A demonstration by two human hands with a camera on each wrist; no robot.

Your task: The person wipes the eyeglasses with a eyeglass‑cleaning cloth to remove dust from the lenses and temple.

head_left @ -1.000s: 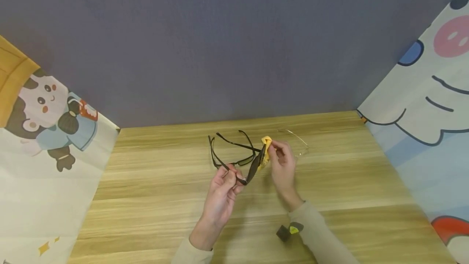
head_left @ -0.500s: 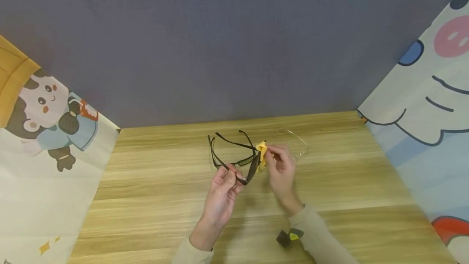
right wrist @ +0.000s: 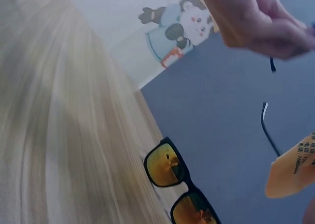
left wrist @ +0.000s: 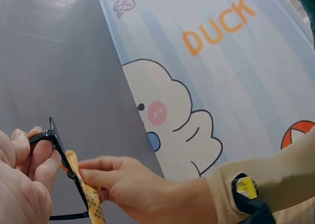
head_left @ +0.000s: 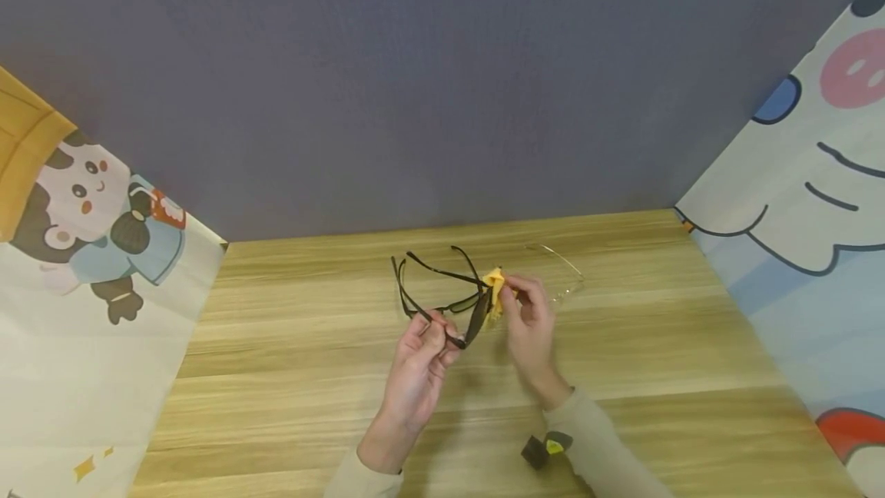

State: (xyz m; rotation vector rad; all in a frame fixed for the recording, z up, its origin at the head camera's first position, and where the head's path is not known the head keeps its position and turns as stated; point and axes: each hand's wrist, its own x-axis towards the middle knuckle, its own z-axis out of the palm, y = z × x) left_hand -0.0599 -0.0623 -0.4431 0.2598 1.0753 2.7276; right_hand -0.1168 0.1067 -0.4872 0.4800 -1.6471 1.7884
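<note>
My left hand (head_left: 415, 375) holds dark sunglasses (head_left: 477, 321) by one end of the frame, between thumb and fingers. Their temples are unfolded and point away to the left. A yellow printed cloth (head_left: 494, 280) is pinched by my right hand (head_left: 531, 333) and lies against a lens at the far end of the frame. In the left wrist view the cloth (left wrist: 88, 197) covers the outer face of that lens. Behind the held pair, a second pair of black-framed sunglasses (right wrist: 165, 166) rests on the table with temples open; the right wrist view shows its orange mirrored lenses.
Thin wire-rimmed glasses (head_left: 565, 260) lie behind my right hand, partly hidden by it. The wood-grain table (head_left: 290, 383) meets a grey back wall (head_left: 442, 98), with cartoon-printed panels at left and right. A small black device (head_left: 535, 450) sits at my right wrist.
My right hand and the cloth have moved slightly left and down along the held sunglasses, then stayed nearly in place. My left hand keeps its hold on the frame.
</note>
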